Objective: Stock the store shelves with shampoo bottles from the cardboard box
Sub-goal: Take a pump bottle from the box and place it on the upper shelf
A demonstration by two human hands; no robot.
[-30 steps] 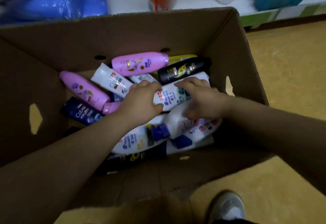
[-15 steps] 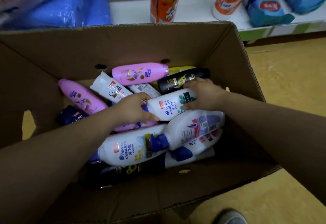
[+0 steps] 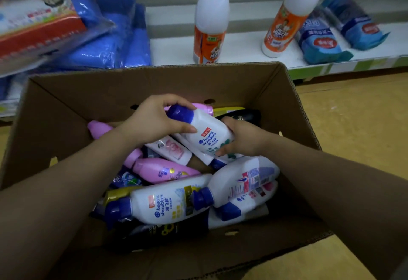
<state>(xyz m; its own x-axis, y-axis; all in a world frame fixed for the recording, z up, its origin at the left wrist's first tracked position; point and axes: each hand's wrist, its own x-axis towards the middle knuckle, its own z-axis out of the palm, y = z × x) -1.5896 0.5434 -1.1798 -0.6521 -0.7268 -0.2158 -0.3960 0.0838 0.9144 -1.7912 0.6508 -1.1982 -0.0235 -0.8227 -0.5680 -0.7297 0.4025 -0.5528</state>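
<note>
Nearest the camera, 2 bare forearms reach forward over the near wall of the open cardboard box (image 3: pixel 72 112), which sits on a yellowish floor (image 3: pixel 353 125). At the near end of the box lie several bottles on their sides: a large white shampoo bottle (image 3: pixel 167 204) with a blue cap, another white one (image 3: pixel 245 178) just to its right, and a dark bottle with a yellow flower print (image 3: pixel 167 230) beneath them. Further in lie a pink bottle (image 3: pixel 163 170) and a pale bottle with a pink label (image 3: pixel 172 149). Above this pile, both hands hold 1 small white shampoo bottle (image 3: pixel 206 135), tilted with its blue cap up and to the left. The left hand (image 3: pixel 152 123) has its grip closed around the cap end, thumb along the side of the bottle, fingers curled over the top. The right hand (image 3: pixel 240 139) has its grip closed around the base end, fingertips pressed on the label. Behind them, a black bottle (image 3: pixel 245 115) lies against the far wall. Beyond the box runs a low white shelf (image 3: pixel 242 45) carrying 2 upright white and orange cleaner bottles (image 3: pixel 209 21), blue soft packs (image 3: pixel 322 43) to the right and blue plastic-wrapped bundles (image 3: pixel 114 43) to the left.
</note>
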